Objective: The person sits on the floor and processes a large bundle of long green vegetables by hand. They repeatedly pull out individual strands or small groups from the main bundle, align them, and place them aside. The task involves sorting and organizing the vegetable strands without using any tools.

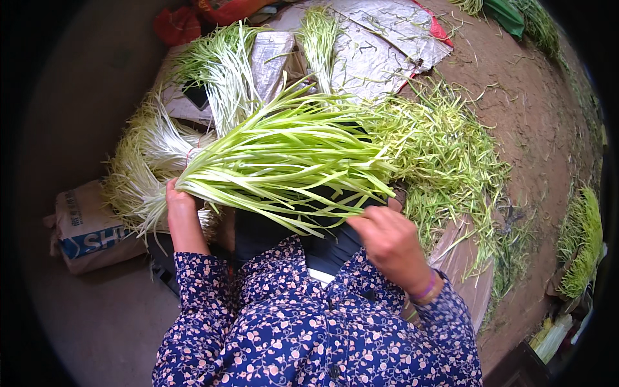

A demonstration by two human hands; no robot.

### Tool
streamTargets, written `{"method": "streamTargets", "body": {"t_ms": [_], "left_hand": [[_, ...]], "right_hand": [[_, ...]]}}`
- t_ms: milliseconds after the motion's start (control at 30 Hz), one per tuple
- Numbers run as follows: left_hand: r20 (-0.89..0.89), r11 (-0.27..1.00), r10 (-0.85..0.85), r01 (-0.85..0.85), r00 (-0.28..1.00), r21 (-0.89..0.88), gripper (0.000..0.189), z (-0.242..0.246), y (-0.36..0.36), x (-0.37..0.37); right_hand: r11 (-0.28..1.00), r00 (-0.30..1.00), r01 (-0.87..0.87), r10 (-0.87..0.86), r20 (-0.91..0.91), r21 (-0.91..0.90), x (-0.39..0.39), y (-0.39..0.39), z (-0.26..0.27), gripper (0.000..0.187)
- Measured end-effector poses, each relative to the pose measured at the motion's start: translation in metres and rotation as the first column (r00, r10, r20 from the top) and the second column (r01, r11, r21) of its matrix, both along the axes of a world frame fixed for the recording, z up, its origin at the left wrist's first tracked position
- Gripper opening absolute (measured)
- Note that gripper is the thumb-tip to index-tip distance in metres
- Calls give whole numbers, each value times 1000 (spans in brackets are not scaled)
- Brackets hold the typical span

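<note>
A large bunch of long, flat yellow-green leaves (290,145), resembling garlic chives, spreads across my lap with its tips toward the right. My left hand (181,200) grips it at the pale stem end, and most of my fingers are hidden under the stems. At the leaf tips, my right hand (387,237) is curled and somewhat blurred, its thumb and forefinger pinched at the end of a leaf. White-stemmed bunches (167,135) lie just beyond my left hand, and a thin red band (188,156) shows near the stems.
A heap of leaf trimmings (445,159) covers the right side. Ahead lie white-stemmed greens (232,92), a smaller bunch (321,48) and a white woven sheet (367,63). A printed paper sack (92,232) sits at left. More greens (582,242) lie at far right on the dirt floor (532,130).
</note>
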State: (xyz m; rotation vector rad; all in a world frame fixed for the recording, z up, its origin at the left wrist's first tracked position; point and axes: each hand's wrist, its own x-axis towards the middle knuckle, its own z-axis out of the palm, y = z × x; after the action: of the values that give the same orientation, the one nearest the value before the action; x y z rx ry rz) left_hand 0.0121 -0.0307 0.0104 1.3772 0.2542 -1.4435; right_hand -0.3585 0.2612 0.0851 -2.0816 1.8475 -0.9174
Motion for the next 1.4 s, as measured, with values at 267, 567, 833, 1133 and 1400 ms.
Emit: {"method": "streamTargets", "body": {"t_ms": [267,567,833,1133,1400], "left_hand": [[122,997,69,-63,990,-52,45,12,13,-22],[106,998,53,-57,993,34,31,27,20,-36],[75,1000,5,-5,997,1,23,19,14,-18],[0,978,210,-210,978,-17,40,41,19,-41],[-53,993,115,-113,992,41,29,53,27,-49]], "right_hand": [[1000,979,11,-12,-202,-6,38,-67,-41,2],[996,942,-46,18,336,75,-49,-11,-22,22],[945,903,326,-300,-306,35,-56,40,2,35],[943,938,-210,120,326,258,72,1,-35,40],[866,651,-165,-263,712,472,87,-21,-39,79]]}}
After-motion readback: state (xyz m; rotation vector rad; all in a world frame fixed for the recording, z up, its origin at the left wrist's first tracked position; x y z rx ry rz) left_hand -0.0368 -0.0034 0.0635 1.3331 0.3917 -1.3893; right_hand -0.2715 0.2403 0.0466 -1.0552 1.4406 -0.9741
